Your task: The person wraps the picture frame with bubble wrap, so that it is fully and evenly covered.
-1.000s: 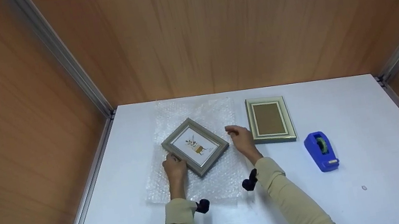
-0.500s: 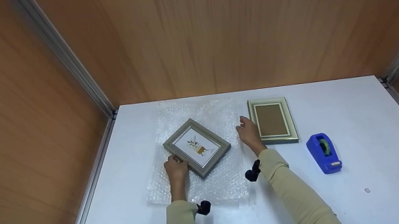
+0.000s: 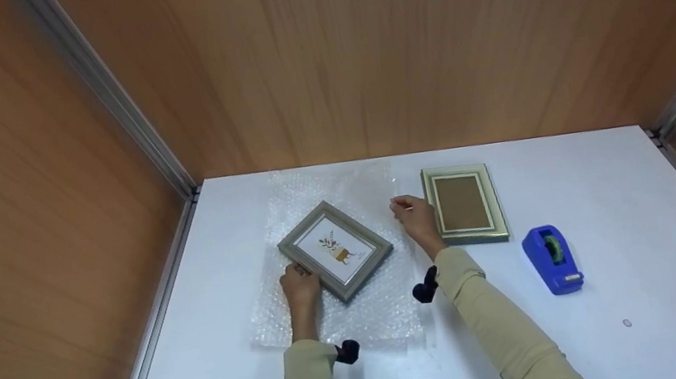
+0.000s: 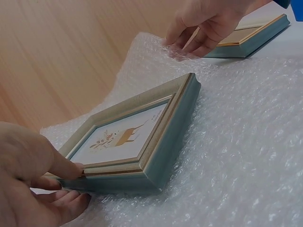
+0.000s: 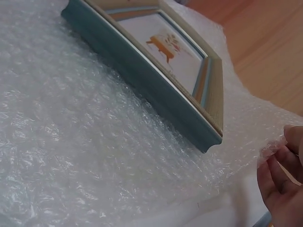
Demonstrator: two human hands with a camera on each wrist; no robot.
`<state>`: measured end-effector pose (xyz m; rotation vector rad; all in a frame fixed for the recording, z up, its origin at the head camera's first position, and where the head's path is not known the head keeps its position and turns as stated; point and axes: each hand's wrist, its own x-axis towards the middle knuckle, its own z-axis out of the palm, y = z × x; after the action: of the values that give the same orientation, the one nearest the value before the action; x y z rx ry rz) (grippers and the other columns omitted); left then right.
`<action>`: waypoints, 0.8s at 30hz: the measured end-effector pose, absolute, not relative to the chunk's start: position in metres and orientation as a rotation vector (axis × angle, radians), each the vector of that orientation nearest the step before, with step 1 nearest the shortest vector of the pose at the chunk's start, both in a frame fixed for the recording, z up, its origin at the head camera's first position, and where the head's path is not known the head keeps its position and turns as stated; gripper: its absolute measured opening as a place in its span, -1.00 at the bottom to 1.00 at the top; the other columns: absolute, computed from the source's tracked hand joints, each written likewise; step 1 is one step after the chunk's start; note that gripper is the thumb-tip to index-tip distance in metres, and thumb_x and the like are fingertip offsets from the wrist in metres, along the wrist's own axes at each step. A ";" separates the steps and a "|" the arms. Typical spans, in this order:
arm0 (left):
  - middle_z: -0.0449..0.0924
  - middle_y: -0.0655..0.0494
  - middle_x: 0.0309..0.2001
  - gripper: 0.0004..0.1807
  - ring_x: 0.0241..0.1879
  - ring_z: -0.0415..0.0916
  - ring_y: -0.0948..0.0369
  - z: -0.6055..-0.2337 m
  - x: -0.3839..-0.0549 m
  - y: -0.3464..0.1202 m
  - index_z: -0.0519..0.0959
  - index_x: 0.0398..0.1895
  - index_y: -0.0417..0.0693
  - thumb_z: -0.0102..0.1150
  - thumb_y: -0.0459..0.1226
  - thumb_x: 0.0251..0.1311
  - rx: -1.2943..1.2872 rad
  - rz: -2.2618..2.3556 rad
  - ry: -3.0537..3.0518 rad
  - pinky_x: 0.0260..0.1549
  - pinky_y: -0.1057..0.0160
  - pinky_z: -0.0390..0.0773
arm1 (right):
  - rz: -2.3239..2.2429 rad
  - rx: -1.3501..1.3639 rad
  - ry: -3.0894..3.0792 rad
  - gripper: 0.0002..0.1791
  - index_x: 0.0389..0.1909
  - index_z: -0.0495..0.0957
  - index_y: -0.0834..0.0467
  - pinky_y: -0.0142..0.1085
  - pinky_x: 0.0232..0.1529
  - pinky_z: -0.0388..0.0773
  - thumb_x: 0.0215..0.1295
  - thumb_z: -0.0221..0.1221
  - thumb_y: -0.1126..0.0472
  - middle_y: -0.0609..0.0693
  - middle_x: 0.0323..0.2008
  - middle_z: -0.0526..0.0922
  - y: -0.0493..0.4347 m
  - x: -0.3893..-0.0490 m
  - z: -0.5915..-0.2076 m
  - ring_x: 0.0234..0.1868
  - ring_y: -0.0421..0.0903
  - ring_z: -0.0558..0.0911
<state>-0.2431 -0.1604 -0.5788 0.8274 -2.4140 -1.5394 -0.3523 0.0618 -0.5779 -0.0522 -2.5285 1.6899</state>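
Note:
A picture frame (image 3: pixel 358 274) with a drawing of a plant in a pot lies turned at an angle on a sheet of bubble wrap (image 3: pixel 367 330). My left hand (image 3: pixel 300 287) holds its near left edge, the thumb on top and the fingers (image 4: pixel 71 205) low against the side in the left wrist view. To the right, my right hand (image 3: pixel 417 221) pinches the right edge of the bubble wrap between thumb and fingers. In the right wrist view, that edge of the wrap (image 5: pixel 251 142) rises toward the fingertips.
A second frame (image 3: pixel 462 203) with a plain brown centre lies right of the wrap, close beside my right hand. Further right stands a blue tape dispenser (image 3: pixel 553 264). A small clear scrap (image 3: pixel 627 323) lies near it. Wooden panels (image 3: pixel 359 64) enclose the white table.
My right hand has moved right, away from the picture frame's corner, then slightly back left, and now pinches the wrap's edge. My left hand keeps its hold on the frame.

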 end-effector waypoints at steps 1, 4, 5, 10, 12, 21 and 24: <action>0.39 -0.40 0.01 -0.51 0.06 0.36 -0.16 -0.579 -0.243 -0.160 0.35 0.08 -0.49 0.13 -0.44 0.05 0.829 -1.542 -2.409 0.03 0.05 0.44 | 1.664 -0.040 -2.524 -0.80 -0.18 0.63 0.24 -0.43 -0.41 0.54 0.23 0.17 0.25 0.10 -0.34 0.67 0.061 -0.352 -0.577 -0.37 -0.10 0.64; 0.38 -0.39 0.02 -0.50 0.06 0.37 -0.15 -0.579 -0.241 -0.158 0.33 0.10 -0.49 0.10 -0.47 0.04 0.825 -1.571 -2.404 -0.01 0.08 0.48 | 1.658 -0.014 -2.511 -0.83 -0.23 0.64 0.24 -0.39 -0.39 0.56 0.23 0.17 0.25 0.10 -0.36 0.67 0.062 -0.351 -0.573 -0.37 -0.09 0.64; 0.37 -0.39 0.03 -0.49 0.07 0.37 -0.14 -0.579 -0.241 -0.158 0.32 0.11 -0.49 0.09 -0.48 0.04 0.828 -1.588 -2.402 -0.02 0.09 0.49 | 1.672 -0.008 -2.508 -0.82 -0.23 0.64 0.24 -0.37 -0.37 0.57 0.24 0.17 0.24 0.10 -0.35 0.67 0.063 -0.350 -0.573 -0.35 -0.08 0.65; 0.36 -0.40 0.05 -0.46 0.06 0.38 -0.14 -0.577 -0.240 -0.163 0.29 0.13 -0.49 0.05 -0.51 -0.01 0.838 -1.605 -2.402 -0.05 0.10 0.51 | 1.832 0.045 -2.450 -0.77 -0.16 0.61 0.29 -0.32 -0.22 0.60 0.26 0.14 0.23 0.18 -0.26 0.67 0.061 -0.347 -0.572 -0.25 -0.06 0.66; 0.38 -0.40 0.03 -0.46 0.05 0.39 -0.14 -0.577 -0.241 -0.164 0.30 0.12 -0.50 0.05 -0.52 -0.02 0.830 -1.600 -2.400 -0.05 0.09 0.50 | 1.874 0.084 -2.430 -0.77 -0.16 0.61 0.29 -0.33 -0.20 0.60 0.26 0.15 0.23 0.17 -0.24 0.67 0.059 -0.344 -0.572 -0.24 -0.07 0.66; 0.44 -0.41 -0.01 -0.46 0.02 0.43 -0.13 -0.578 -0.241 -0.164 0.31 0.09 -0.53 0.08 -0.51 -0.04 0.804 -1.609 -2.374 -0.06 0.10 0.52 | 1.687 0.303 -2.531 -0.86 -0.26 0.67 0.10 -0.33 -0.25 0.56 0.20 0.21 0.18 -0.08 -0.33 0.69 0.047 -0.326 -0.569 -0.29 -0.19 0.61; 0.43 -0.41 0.00 -0.46 0.03 0.42 -0.13 -0.580 -0.241 -0.163 0.29 0.11 -0.54 0.10 -0.50 -0.02 0.807 -1.635 -2.364 -0.05 0.11 0.52 | 1.653 0.378 -2.577 -0.87 -0.26 0.67 0.10 -0.34 -0.25 0.55 0.21 0.20 0.20 -0.08 -0.31 0.69 0.043 -0.319 -0.572 -0.28 -0.20 0.61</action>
<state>-0.2409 -0.1627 -0.5798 0.8069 -2.3635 -1.6348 -0.3185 0.0434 -0.5717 0.3778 -2.5766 1.6531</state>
